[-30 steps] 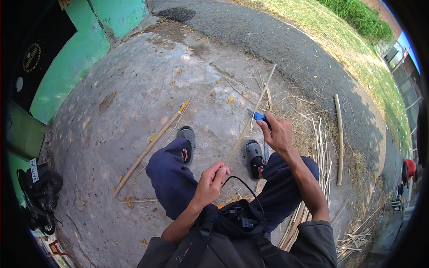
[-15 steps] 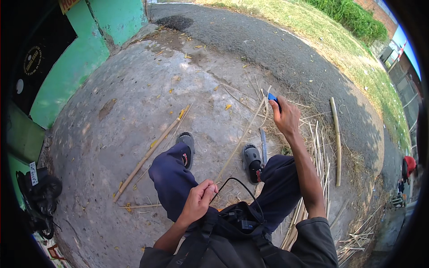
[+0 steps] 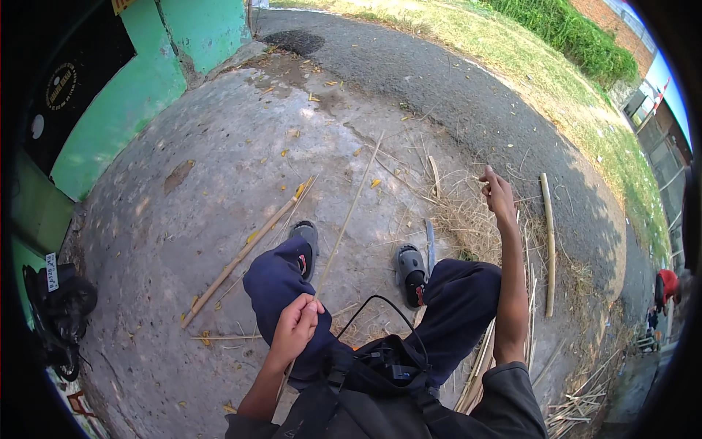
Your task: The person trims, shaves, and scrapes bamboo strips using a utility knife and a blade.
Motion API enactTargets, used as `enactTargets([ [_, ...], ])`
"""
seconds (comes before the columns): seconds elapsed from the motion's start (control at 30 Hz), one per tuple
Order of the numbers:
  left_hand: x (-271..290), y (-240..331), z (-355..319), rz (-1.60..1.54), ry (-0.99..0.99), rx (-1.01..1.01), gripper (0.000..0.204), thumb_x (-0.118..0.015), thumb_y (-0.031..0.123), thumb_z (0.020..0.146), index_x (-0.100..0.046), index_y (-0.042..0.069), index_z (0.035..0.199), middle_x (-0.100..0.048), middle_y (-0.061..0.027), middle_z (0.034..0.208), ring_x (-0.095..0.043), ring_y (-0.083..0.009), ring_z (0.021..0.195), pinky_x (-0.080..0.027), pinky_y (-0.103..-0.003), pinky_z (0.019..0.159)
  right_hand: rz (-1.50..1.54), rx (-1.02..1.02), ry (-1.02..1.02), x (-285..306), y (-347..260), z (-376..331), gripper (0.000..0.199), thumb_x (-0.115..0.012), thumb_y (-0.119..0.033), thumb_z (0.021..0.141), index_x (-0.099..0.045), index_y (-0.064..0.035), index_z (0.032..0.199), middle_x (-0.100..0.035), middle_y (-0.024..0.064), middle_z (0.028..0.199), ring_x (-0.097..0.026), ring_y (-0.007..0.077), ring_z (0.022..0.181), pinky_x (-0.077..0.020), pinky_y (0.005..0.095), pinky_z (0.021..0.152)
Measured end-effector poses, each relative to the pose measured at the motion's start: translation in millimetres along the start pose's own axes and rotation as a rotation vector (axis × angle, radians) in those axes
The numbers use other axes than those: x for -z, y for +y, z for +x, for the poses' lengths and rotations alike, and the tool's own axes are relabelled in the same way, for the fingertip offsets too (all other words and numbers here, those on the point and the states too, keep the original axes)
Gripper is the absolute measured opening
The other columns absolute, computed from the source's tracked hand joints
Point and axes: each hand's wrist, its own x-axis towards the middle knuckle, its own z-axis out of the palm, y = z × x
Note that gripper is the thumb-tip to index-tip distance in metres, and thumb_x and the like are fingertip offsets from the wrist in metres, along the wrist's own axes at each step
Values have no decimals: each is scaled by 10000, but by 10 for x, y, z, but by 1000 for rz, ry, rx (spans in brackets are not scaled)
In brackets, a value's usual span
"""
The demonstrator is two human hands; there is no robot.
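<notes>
The left hand (image 3: 294, 327) pinches the near end of a long thin bamboo strip (image 3: 346, 214) running out over the concrete ground (image 3: 219, 190), while the right hand (image 3: 499, 194), apparently clenched, hangs raised, so the pinch should stay firm and the strip straight.

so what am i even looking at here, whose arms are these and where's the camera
The camera sits on a person's head and looks down with a wide fisheye lens, so straight edges bend. The arms are that person's own, and they sit on a concrete floor with knees up. The left hand pinches a long thin bamboo strip that runs away across the ground. The right hand is raised and closed; what it holds is hidden. A thicker bamboo stick lies left of the sandals, and dry shavings pile up on the right.
</notes>
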Motion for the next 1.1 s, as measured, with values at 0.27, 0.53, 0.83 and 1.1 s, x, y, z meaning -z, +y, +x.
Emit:
enactTargets([
  [0.27,-332,-44,214,254,-51,-50,199,-526,141,1096,-634,6,997,-487,38,666,-405,-21,591,-322,-243,538,380,108,-179,-316,-791,-439,541,-772,-425,969,-697,-7,1306,-795,76,1078,-420,-4,562,-296,219,497],
  [0.53,-470,6,152,366,-29,-98,199,-534,140,1091,-638,3,992,-481,29,653,-411,-31,597,-329,-251,544,689,76,-206,-436,-584,-318,359,-711,-344,1038,-725,-24,1198,-785,74,1045,-321,-1,511,-234,231,469],
  [0.83,-396,-14,-90,343,-155,-74,192,-529,130,1095,-635,11,987,-475,22,643,-417,-36,575,-331,-255,533,961,175,-50,-245,-379,-107,279,-670,-331,1066,-673,-57,1013,-679,26,912,-324,21,493,-236,227,471],
  [1.1,-20,-26,-247,-10,-67,164,217,-468,178,1147,-568,23,1032,-385,66,663,-293,-2,509,-229,-214,453,150,329,126,350,127,300,366,-776,-262,977,-722,12,1214,-791,125,1031,-684,173,687,-526,319,655],
])
